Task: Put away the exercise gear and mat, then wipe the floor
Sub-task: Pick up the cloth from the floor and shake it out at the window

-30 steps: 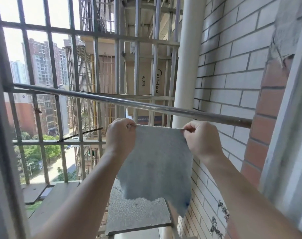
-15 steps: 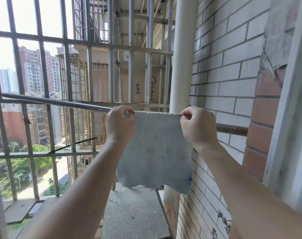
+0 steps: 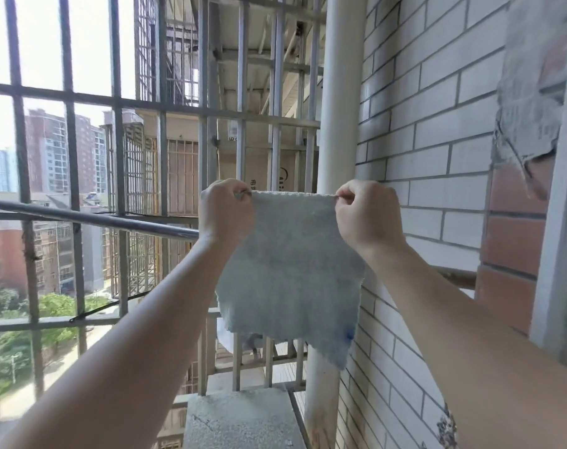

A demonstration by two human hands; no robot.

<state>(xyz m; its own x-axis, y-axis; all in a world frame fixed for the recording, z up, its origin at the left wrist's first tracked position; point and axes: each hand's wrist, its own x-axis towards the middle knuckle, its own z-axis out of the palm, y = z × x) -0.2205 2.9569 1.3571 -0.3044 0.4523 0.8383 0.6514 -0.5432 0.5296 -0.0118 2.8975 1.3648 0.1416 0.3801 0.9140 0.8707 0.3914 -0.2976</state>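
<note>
Raised since a second ago: cloth (image 3: 292, 270), top edge now above the metal rail (image 3: 97, 218), formerly below it. I log left hand (image 3: 225, 212) and right hand (image 3: 368, 215) each pinching one top corner, cloth spread flat between them, hanging in front of the rail; contact with it I cannot tell. Adjacent on the right: brick wall (image 3: 437, 124).

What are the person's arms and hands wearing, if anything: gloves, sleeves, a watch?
Nothing that shows. The left hand and right hand are bare, without gloves. The left forearm and right forearm are uncovered down to the frame's edge, so no sleeve is in view. Neither wrist carries a watch or band. Rings cannot be ruled out: only the backs of the hands show.
</note>
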